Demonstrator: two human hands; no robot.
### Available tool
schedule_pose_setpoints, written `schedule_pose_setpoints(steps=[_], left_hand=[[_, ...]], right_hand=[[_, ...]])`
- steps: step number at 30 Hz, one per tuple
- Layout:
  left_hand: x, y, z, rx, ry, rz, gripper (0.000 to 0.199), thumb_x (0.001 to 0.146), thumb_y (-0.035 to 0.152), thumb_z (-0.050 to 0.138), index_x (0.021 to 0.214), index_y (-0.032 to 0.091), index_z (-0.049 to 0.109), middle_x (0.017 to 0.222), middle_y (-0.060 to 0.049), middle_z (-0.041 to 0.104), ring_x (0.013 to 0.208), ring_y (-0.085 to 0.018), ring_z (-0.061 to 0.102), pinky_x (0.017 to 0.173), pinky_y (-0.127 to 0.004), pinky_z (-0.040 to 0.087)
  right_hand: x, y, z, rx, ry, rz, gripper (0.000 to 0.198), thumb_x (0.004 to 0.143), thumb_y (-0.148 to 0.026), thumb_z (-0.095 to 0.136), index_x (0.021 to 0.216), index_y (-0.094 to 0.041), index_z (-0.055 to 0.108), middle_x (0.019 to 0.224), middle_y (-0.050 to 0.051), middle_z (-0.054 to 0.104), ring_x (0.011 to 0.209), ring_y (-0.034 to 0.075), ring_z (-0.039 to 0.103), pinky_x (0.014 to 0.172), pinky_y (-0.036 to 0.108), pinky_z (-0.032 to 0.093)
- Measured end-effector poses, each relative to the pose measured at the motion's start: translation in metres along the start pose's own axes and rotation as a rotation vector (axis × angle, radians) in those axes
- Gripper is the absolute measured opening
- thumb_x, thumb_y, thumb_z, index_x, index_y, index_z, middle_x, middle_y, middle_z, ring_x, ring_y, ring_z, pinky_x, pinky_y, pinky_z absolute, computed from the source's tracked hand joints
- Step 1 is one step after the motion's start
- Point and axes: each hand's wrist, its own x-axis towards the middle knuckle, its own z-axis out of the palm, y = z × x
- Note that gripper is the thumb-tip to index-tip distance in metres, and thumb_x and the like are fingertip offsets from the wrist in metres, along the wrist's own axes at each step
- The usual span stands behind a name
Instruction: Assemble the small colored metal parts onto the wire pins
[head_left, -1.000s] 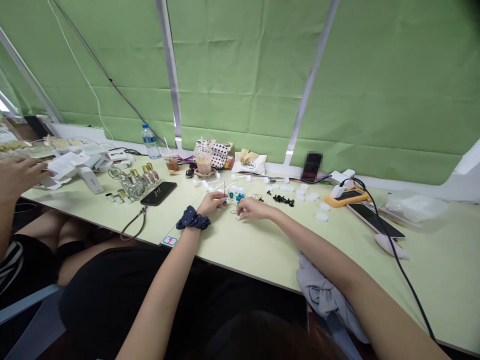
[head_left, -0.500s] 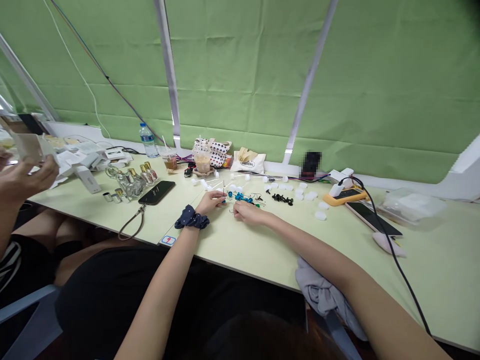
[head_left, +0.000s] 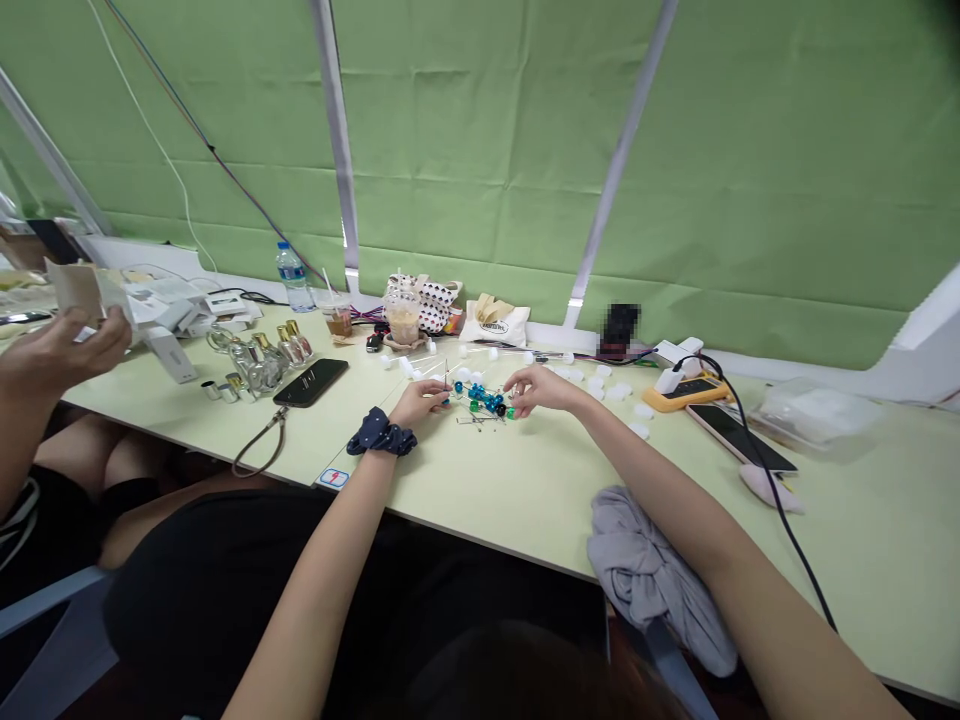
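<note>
My left hand, a dark dotted scrunchie at its wrist, is closed in a pinch on a thin upright metal rod. A bit of blue shows at its fingertips. My right hand hovers palm down at the right side of a small pile of shiny blue pieces. Its fingers are curved and apart, and I make out nothing held between them. Green pieces and a round black piece lie by its fingertips. Thin metal pins lie in front of the pile.
White round caps lie behind and right. Left are a phone, glass bottles and another person's hand holding a pale box. Drink cups stand behind. A yellow multimeter, another phone and a black cable lie right.
My right hand has lifted and moved right and away from me, its fingers opening from a closed shape; it now hides the black pieces. My left hand still pinches the rod.
</note>
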Motion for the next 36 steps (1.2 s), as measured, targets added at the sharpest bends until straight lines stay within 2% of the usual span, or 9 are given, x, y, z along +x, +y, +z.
schedule_pose_setpoints(steps=[4,12,17,22,25,30,36], left_hand=[[0.001,-0.001,0.0,-0.018,0.0,0.004,0.056,0.057,0.054,0.077,0.094,0.013,0.068,0.081,-0.009,0.071,0.071,-0.019,0.068,0.059,-0.026,0.049],[0.002,-0.004,-0.002,-0.009,-0.002,-0.018,0.056,0.058,0.054,0.077,0.096,0.013,0.067,0.083,-0.009,0.071,0.07,-0.018,0.068,0.059,-0.025,0.049],[0.001,-0.003,-0.002,-0.007,-0.002,-0.01,0.055,0.059,0.053,0.077,0.095,0.013,0.067,0.083,-0.009,0.071,0.073,-0.019,0.068,0.06,-0.026,0.05],[0.001,-0.001,-0.002,0.003,-0.004,-0.017,0.055,0.059,0.052,0.077,0.096,0.012,0.067,0.081,-0.009,0.071,0.07,-0.018,0.067,0.062,-0.028,0.051],[0.001,-0.001,-0.002,0.005,-0.001,-0.019,0.054,0.059,0.051,0.078,0.095,0.012,0.067,0.082,-0.009,0.071,0.071,-0.018,0.068,0.063,-0.028,0.051],[0.002,-0.004,-0.002,0.002,-0.008,-0.01,0.054,0.059,0.052,0.077,0.096,0.012,0.068,0.084,-0.009,0.071,0.074,-0.019,0.068,0.062,-0.027,0.05],[0.003,-0.007,-0.002,-0.004,-0.01,0.0,0.054,0.06,0.052,0.077,0.095,0.013,0.067,0.085,-0.009,0.07,0.075,-0.02,0.068,0.062,-0.027,0.049]], right_hand=[[-0.01,0.012,0.006,-0.044,-0.08,0.079,0.035,0.064,-0.02,0.076,0.096,-0.012,0.063,0.069,0.001,0.063,0.064,0.019,0.07,0.061,0.025,0.057],[-0.021,0.026,-0.001,-0.315,-0.074,0.144,0.014,0.066,-0.017,0.071,0.077,-0.012,0.065,0.059,0.002,0.066,0.055,0.015,0.067,0.052,0.02,0.05],[-0.026,0.032,0.001,-0.497,-0.114,0.013,0.009,0.07,-0.015,0.066,0.077,-0.013,0.07,0.058,0.002,0.067,0.055,0.013,0.063,0.056,0.02,0.045],[-0.015,0.031,0.025,-0.618,0.073,-0.157,0.016,0.075,-0.014,0.065,0.088,-0.017,0.074,0.082,0.005,0.072,0.073,0.015,0.065,0.068,0.022,0.043],[-0.008,0.03,0.037,-0.619,0.12,-0.243,0.02,0.079,-0.013,0.062,0.092,-0.02,0.074,0.091,0.005,0.072,0.08,0.016,0.064,0.074,0.023,0.043],[-0.002,0.035,0.046,-0.696,0.092,-0.297,0.021,0.079,-0.01,0.061,0.093,-0.019,0.073,0.094,0.007,0.072,0.09,0.019,0.063,0.081,0.026,0.042],[-0.002,0.036,0.045,-0.69,0.071,-0.324,0.019,0.08,-0.011,0.062,0.094,-0.018,0.072,0.095,0.007,0.071,0.089,0.018,0.062,0.083,0.027,0.042]])
